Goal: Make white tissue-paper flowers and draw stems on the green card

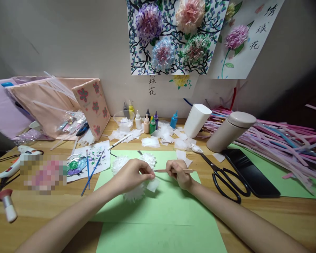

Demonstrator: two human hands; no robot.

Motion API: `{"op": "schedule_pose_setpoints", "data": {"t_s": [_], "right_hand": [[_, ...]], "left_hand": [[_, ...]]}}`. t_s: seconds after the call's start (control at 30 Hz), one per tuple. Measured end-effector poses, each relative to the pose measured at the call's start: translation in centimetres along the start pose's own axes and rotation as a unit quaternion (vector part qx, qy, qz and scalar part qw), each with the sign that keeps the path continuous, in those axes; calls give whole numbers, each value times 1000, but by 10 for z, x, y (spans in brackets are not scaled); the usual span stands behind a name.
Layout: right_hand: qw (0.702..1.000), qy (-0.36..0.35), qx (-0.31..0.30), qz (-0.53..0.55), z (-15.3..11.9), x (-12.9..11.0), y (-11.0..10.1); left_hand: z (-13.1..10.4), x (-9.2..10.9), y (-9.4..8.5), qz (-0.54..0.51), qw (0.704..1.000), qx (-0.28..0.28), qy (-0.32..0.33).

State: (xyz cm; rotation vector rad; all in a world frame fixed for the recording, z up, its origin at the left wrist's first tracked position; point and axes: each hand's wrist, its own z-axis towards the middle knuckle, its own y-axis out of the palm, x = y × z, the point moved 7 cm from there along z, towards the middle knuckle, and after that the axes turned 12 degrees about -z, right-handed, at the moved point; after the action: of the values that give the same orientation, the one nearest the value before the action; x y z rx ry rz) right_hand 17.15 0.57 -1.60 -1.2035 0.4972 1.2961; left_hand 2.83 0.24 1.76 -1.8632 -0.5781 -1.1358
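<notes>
My left hand point(134, 174) is closed in a pinch above the green sheet point(171, 211), with a small square of thin white paper point(153, 185) hanging beneath its fingertips. My right hand point(179, 174) grips a thin wooden stick point(188, 170), whose narrow tip reaches to the left fingertips. Around the left hand lie fluffy white paper flowers: one at the upper left point(119, 164), another behind the fingers point(149, 160) and a third below point(135, 194). My left hand partly covers them. Whether the stick's tip touches the paper is hidden by the fingers.
To the right lie black scissors point(226, 175), a black phone point(251, 172) and a tumbler point(231, 131). Paint bottles point(152, 124) and loose paper scraps point(150, 141) fill the back. At left are paintbrushes point(94, 168), a glue gun point(21, 160) and a pink fabric box point(86, 105).
</notes>
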Motion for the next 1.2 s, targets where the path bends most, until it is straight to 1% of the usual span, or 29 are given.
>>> {"op": "schedule_pose_setpoints", "data": {"t_s": [0.07,0.13,0.2,0.27,0.33,0.53,0.63,0.77,0.87,0.93,1.0,1.07,1.13,1.2], "right_hand": [[998,-35,-25,-37,1,-6,4],[992,-81,-45,-81,1,-14,8],[985,-117,-52,-113,1,-20,10],[982,-131,-48,-129,1,-23,10],[981,-130,-45,-137,2,-23,10],[981,-131,-37,-140,3,-23,9],[981,-122,-31,-148,3,-21,9],[983,-122,-14,-138,2,-21,6],[981,-154,32,-117,-2,-24,0],[976,-188,48,-103,-5,-28,-2],[968,-227,42,-102,-8,-33,0],[957,-262,23,-122,-10,-38,5],[948,-280,4,-154,-11,-39,10],[942,-281,-13,-185,-10,-38,14]], "left_hand": [[-2,0,-2,46,999,9,-12],[-2,-1,-8,96,994,37,-24],[-2,-2,-14,136,988,64,-34],[-1,-2,-18,161,983,80,-39],[0,-2,-18,160,983,78,-36],[2,3,4,96,994,12,43],[4,3,9,113,990,25,76],[9,3,8,180,974,56,125],[12,0,7,222,963,64,138],[13,-1,6,238,959,67,141],[13,-2,6,244,957,70,143],[13,-2,4,246,956,73,143],[13,-1,3,249,955,75,144],[13,0,2,254,953,78,145]]}}
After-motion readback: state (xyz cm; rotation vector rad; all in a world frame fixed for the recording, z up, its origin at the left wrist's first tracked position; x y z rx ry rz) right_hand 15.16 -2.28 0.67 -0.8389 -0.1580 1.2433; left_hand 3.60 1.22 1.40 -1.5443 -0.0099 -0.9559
